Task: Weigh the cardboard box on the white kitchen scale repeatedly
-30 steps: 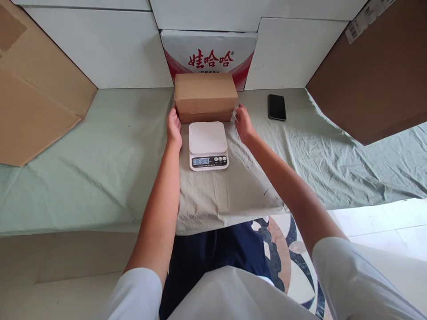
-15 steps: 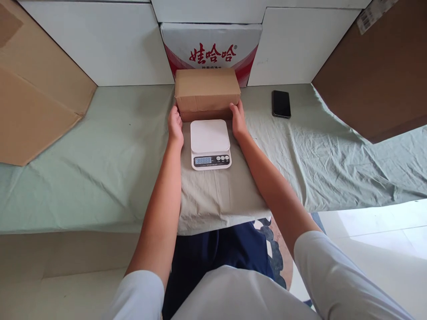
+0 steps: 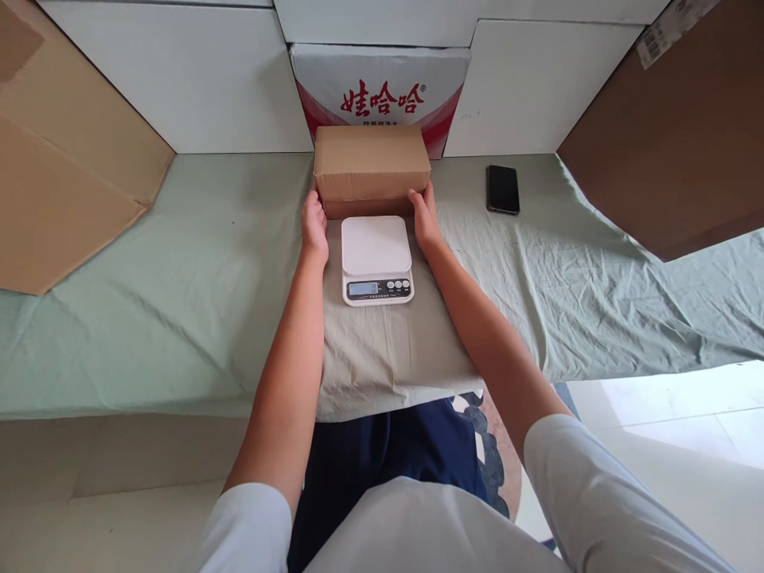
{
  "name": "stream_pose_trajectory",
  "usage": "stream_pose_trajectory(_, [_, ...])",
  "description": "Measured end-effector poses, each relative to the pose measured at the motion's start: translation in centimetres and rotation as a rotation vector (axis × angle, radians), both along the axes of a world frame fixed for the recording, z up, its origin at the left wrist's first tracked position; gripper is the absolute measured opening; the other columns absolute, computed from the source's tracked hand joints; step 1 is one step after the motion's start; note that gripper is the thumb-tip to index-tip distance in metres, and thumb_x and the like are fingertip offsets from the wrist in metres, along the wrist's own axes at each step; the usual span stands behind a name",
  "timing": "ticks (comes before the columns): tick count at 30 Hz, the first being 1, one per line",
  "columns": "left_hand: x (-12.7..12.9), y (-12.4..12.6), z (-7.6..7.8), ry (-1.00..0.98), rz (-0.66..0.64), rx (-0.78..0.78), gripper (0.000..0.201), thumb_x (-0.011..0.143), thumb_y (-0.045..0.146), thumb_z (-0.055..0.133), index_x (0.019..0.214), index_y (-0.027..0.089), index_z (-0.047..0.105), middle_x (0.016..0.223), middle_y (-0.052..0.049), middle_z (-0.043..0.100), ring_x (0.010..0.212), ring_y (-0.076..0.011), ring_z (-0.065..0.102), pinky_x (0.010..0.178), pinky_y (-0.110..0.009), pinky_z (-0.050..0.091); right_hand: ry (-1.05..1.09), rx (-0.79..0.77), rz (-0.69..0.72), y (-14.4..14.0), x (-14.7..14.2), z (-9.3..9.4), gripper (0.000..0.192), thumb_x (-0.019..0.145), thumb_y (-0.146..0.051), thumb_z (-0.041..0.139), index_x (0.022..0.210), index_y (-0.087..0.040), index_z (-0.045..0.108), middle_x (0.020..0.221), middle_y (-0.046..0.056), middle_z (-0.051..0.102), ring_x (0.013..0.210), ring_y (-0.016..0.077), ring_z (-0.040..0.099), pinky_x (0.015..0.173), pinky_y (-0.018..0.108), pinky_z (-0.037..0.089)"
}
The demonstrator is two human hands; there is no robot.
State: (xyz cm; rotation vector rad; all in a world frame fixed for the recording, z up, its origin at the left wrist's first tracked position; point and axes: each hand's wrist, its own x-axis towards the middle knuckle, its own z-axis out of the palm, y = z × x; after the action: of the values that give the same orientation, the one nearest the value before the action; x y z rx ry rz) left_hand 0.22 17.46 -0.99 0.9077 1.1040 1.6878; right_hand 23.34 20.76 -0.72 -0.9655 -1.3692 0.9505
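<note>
A closed brown cardboard box [image 3: 371, 163] rests on the green cloth [image 3: 179, 270], just behind a white kitchen scale [image 3: 376, 256] with a lit display. My left hand [image 3: 313, 225] presses against the box's lower left side. My right hand [image 3: 425, 216] presses against its lower right side. Both hands flank the scale's white platform, which has nothing on it. The box's bottom edge sits on the cloth behind the scale.
A black phone [image 3: 502, 189] lies to the right on the cloth. A white and red printed carton [image 3: 382, 87] stands behind the box against white panels. Large cardboard sheets lean at the far left [image 3: 60, 167] and the far right [image 3: 674, 151].
My right hand has moved in from beside the box to press on its right side. The scale's display changed from a full row of digits to a short reading.
</note>
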Motion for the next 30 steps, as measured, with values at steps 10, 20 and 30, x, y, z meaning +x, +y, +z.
stream_pose_trajectory(10, [-0.6,-0.9,1.3,0.243,-0.015,0.03,0.05,0.095,0.049,0.046,0.138,0.031,0.061,0.157,-0.001,0.059,0.159,-0.0198,0.04,0.128,-0.034,0.035,-0.039,0.077,0.014,0.4,0.1,0.5,0.09,0.081,-0.083,0.051,0.153,-0.031,0.036,0.166,0.003,0.045,0.16,0.0271,0.035,0.139,0.048,0.023])
stream_pose_trajectory(20, [-1.8,-7.7,4.8,0.212,-0.182,0.2,0.055,0.083,0.047,0.063,0.136,0.032,0.066,0.153,-0.003,0.063,0.157,-0.0292,0.044,0.132,-0.047,0.032,-0.145,0.184,0.033,-7.2,1.7,6.2,0.088,0.083,-0.08,0.057,0.158,-0.041,0.032,0.171,-0.003,0.038,0.167,0.0285,0.021,0.139,0.055,0.02])
stream_pose_trajectory(30, [-2.3,-16.0,1.8,0.267,-0.157,0.151,0.068,0.076,0.032,0.06,0.144,0.03,0.065,0.157,-0.003,0.061,0.156,-0.0328,0.045,0.132,-0.051,0.035,-0.162,0.187,0.078,-15.0,4.5,3.8,0.077,0.088,-0.069,0.06,0.156,-0.041,0.036,0.161,0.002,0.047,0.155,0.0325,0.042,0.132,0.056,0.037])
